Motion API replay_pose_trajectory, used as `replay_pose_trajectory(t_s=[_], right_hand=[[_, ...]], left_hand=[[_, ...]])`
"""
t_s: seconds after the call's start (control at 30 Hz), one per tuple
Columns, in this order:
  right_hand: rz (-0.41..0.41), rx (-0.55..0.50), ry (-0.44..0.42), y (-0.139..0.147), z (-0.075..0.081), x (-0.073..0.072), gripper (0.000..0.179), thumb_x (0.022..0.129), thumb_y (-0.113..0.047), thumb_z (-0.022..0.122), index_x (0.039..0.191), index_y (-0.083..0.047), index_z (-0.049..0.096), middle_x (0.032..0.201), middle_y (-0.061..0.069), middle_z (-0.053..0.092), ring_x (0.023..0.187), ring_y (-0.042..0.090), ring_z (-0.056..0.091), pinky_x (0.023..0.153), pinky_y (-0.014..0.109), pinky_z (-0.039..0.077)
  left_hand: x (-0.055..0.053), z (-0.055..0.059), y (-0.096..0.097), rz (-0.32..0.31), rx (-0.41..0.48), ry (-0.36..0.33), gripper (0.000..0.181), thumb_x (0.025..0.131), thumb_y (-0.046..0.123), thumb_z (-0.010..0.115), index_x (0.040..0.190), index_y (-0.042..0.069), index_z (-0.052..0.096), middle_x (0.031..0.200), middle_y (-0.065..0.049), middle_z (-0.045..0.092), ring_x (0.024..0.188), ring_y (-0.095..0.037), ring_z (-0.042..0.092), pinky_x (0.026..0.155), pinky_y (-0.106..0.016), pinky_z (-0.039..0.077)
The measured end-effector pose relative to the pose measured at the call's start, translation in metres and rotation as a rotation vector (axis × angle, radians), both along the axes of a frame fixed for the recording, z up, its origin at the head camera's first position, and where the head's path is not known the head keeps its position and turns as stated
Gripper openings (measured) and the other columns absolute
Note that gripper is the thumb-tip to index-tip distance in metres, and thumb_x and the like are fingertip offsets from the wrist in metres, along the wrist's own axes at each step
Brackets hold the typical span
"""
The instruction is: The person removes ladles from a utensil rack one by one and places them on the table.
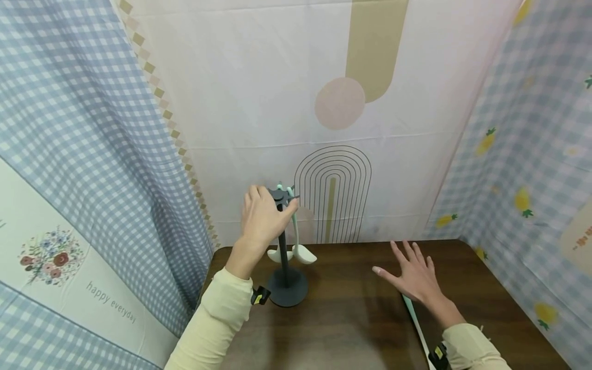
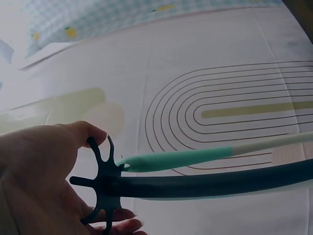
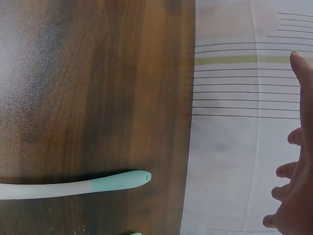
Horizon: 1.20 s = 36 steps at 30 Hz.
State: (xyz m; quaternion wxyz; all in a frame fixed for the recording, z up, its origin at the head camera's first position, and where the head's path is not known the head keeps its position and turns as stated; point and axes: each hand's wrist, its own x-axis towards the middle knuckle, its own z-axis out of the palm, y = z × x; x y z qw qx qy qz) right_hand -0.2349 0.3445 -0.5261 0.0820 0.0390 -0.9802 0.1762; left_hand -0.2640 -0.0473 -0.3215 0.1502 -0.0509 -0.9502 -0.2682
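My left hand grips the hooked top of a dark utensil stand, its thumb and fingers at the hooks in the left wrist view. From those hooks hang two utensils with mint-green handles and white ends; one is a ladle, and the other is partly behind the pole. Over the table's right side, my right hand holds nothing, its fingers spread. Below it lies a long utensil with a mint-green handle tip; its far end is out of view.
The brown wooden table meets a printed white cloth at its back edge. Blue checked curtains hang on both sides. A second mint-green tip shows at the bottom of the right wrist view.
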Motion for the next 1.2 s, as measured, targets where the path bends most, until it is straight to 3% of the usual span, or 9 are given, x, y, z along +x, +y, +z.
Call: replay_pose_trajectory(t_s=[0.17,0.3,0.43,0.63,0.87,1.03,1.2], right_hand=[[0.009,-0.01,0.005,-0.002,0.001,0.001,0.105,0.094,-0.076,0.058,0.17,-0.014,0.023,0.171,0.032,0.015,0.156,0.057,0.008,0.111,0.083,0.007],[0.018,-0.009,0.023,-0.004,0.003,0.002,0.104,0.093,-0.075,0.06,0.169,-0.013,0.025,0.17,0.032,0.017,0.155,0.057,0.01,0.111,0.083,0.009],[0.021,0.0,0.05,-0.007,0.006,0.002,0.103,0.093,-0.074,0.061,0.168,-0.012,0.029,0.169,0.031,0.021,0.155,0.056,0.014,0.112,0.082,0.01],[0.036,-0.016,0.064,-0.013,0.014,0.002,0.102,0.092,-0.073,0.063,0.167,-0.011,0.032,0.17,0.029,0.022,0.155,0.056,0.014,0.113,0.081,0.009],[0.05,-0.02,0.077,-0.02,0.023,-0.001,0.101,0.093,-0.072,0.063,0.169,-0.014,0.029,0.171,0.027,0.02,0.156,0.055,0.013,0.115,0.08,0.007],[0.06,-0.012,0.09,-0.024,0.027,-0.002,0.101,0.093,-0.072,0.063,0.169,-0.016,0.027,0.172,0.024,0.019,0.156,0.054,0.013,0.115,0.08,0.008],[0.063,-0.008,0.088,-0.026,0.03,-0.002,0.101,0.093,-0.073,0.062,0.17,-0.017,0.026,0.173,0.023,0.017,0.157,0.053,0.012,0.115,0.08,0.008]], left_hand=[[-0.003,0.001,-0.004,-0.022,0.091,-0.024,0.073,0.095,0.051,0.062,0.137,-0.007,0.051,0.142,-0.024,0.035,0.128,-0.042,0.039,0.104,-0.051,0.042],[-0.005,0.004,-0.011,-0.046,0.154,-0.104,0.067,0.096,0.045,0.062,0.146,0.002,0.052,0.147,-0.022,0.03,0.13,-0.04,0.035,0.096,-0.05,0.044],[-0.008,0.011,-0.02,-0.11,0.13,-0.185,0.071,0.098,0.04,0.057,0.159,0.006,0.043,0.156,-0.024,0.032,0.135,-0.04,0.035,0.1,-0.055,0.044],[-0.014,0.02,-0.035,-0.226,0.027,-0.216,0.07,0.099,0.033,0.051,0.161,0.003,0.04,0.161,-0.025,0.038,0.141,-0.044,0.04,0.107,-0.059,0.042],[-0.026,0.018,-0.046,-0.347,0.075,-0.21,0.068,0.1,0.03,0.057,0.157,-0.002,0.043,0.156,-0.027,0.043,0.128,-0.041,0.051,0.104,-0.053,0.045],[-0.032,0.016,-0.046,-0.345,0.122,-0.211,0.061,0.096,0.025,0.061,0.147,-0.005,0.048,0.141,-0.024,0.051,0.109,-0.034,0.053,0.088,-0.043,0.047],[-0.033,0.015,-0.042,-0.322,0.127,-0.204,0.057,0.096,0.024,0.062,0.142,-0.005,0.049,0.135,-0.023,0.053,0.105,-0.033,0.053,0.085,-0.041,0.048]])
